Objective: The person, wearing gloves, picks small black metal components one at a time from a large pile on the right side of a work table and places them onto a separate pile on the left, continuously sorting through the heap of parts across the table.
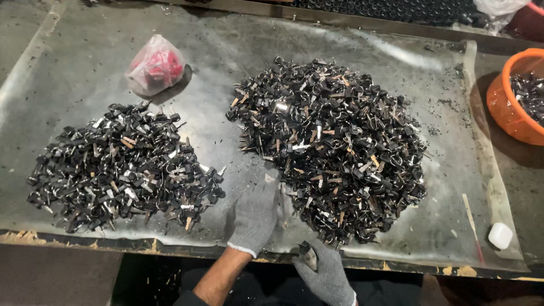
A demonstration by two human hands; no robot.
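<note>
Left hand: the left hand [256,214], in a grey knit glove, lies flat on the table at the lower centre of the frame, fingers together and pointing up, between the two piles; it holds nothing and touches the near left edge of the big pile.
Right hand: the right hand [324,272], also gloved, is at the bottom edge of the frame, just right of the left one; it pinches one small dark piece [309,255] between thumb and fingers, maybe a key with a black head, but the view is too small to be sure.
Big pile: the big pile [334,147] of small black and metal pieces fills the centre and centre right of the frame.
Small pile: the small pile [122,167] of the same kind of pieces lies at the left, well apart from the big one.
Table: the table [226,68] has a grey, shiny, scratched sheet on top.
Bag: a clear plastic bag [155,65] with something red inside is at the upper left.
Tub: an orange tub [507,105] with dark pieces is at the right edge.
Cap: a small white cap [500,236] lies at the lower right.
</note>
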